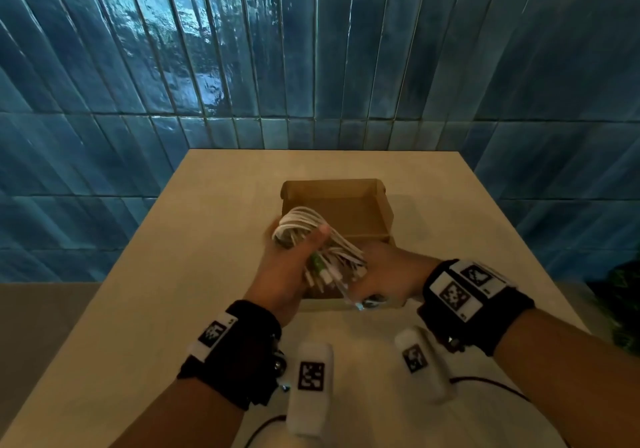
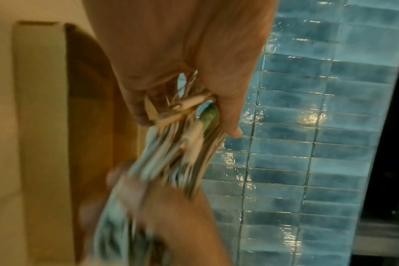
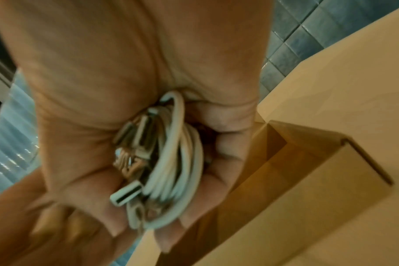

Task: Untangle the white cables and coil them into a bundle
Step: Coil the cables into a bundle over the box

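A bundle of white cables hangs between my two hands, just above the near edge of an open cardboard box. My left hand grips the looped end, its thumb lying across the coils. My right hand is curled round the other end, where several plugs and a green connector stick out. In the right wrist view the fingers wrap the cables and their plugs. The left wrist view is blurred, with the cables held under the thumb.
The box stands in the middle of a beige table set against a blue tiled wall. Two white tagged blocks lie near the table's front edge, with thin black wires beside them.
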Motion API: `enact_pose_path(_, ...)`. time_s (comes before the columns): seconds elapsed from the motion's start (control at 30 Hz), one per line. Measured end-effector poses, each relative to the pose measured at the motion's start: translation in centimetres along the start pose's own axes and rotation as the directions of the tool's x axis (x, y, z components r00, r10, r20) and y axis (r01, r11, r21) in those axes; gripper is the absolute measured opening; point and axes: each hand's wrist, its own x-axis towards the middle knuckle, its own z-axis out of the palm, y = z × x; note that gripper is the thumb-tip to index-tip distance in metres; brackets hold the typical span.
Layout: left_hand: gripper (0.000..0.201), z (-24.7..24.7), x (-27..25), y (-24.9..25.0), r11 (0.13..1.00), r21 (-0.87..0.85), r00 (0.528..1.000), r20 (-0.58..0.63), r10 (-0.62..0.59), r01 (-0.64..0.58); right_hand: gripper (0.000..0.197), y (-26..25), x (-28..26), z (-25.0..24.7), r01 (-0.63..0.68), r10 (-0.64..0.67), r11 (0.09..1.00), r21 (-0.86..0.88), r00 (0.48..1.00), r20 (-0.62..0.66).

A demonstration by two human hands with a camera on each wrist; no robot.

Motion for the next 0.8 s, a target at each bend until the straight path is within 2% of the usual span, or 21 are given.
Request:
enact_pose_path(0.07, 0.109, -1.1, 1.0, 1.0, 0.993, 0.114, 0.997, -0.053, 0.049, -0.043, 0.045, 0.1, 0.3, -0.9, -0.052, 0.056, 0.996, -0.073, 0.997, 0.045)
enact_pose_path(0.1, 0.104, -1.3, 1.4, 1.3, 0.970, 0.232, 0.996, -0.027, 0.082, -0.073, 0.048, 0.1, 0.5, -1.4, -0.064, 0.071, 0.993, -0.103, 0.996, 0.059)
enact_pose_path(0.13, 0.092, -1.6, 1.9, 1.5, 0.921, 0.374, 0.994, 0.014, 0.106, -0.103, 0.047, 0.1, 0.7, -1.8, -0.074, 0.084, 0.988, -0.135, 0.994, 0.075)
enact_pose_path(0.2, 0.061, -2.0, 2.8, 1.8, 0.766, 0.627, 0.989, 0.110, 0.096, -0.144, 0.037, 0.2, 1.3, -2.4, -0.096, 0.116, 0.975, -0.199, 0.989, 0.089)
enact_pose_path(0.27, 0.042, -2.5, 3.7, 1.8, 0.638, 0.748, 0.980, 0.190, 0.058, -0.183, 0.031, 0.7, 2.1, -2.9, -0.138, 0.159, 0.943, -0.301, 0.986, 0.047)
enact_pose_path(0.33, 0.032, -3.1, 4.4, 1.5, 0.518, 0.820, 0.967, 0.249, 0.062, -0.244, 0.039, 1.2, 2.9, -3.0, -0.185, 0.196, 0.885, -0.427, 0.980, -0.020)
enact_pose_path(0.4, 0.027, -3.5, 4.9, 1.0, 0.385, 0.881, 0.961, 0.262, 0.087, -0.276, 0.046, 1.7, 3.5, -2.8, -0.189, 0.179, 0.819, -0.542, 0.981, -0.072)
enact_pose_path(0.53, 0.027, -4.2, 5.4, -0.5, 0.132, 0.958, 0.963, 0.237, 0.129, -0.254, 0.040, 3.2, 4.1, -1.4, -0.159, 0.052, 0.696, -0.700, 0.984, -0.171)
enact_pose_path(0.63, 0.029, -4.4, 5.2, -1.2, -0.055, 0.978, 0.976, 0.207, 0.064, -0.203, 0.046, 5.3, 4.6, -0.1, -0.162, 0.020, 0.637, -0.753, 0.981, -0.194)
enact_pose_path(0.73, 0.035, -4.3, 5.1, -1.2, -0.212, 0.953, 0.976, 0.216, -0.030, -0.217, 0.066, 6.1, 4.7, 0.1, -0.185, 0.094, 0.631, -0.753, 0.982, -0.163)
enact_pose_path(0.8, 0.045, -4.2, 5.0, -0.9, -0.233, 0.946, 0.974, 0.211, -0.078, -0.224, 0.074, 5.8, 4.5, -0.4, -0.173, 0.142, 0.671, -0.721, 0.984, -0.105)
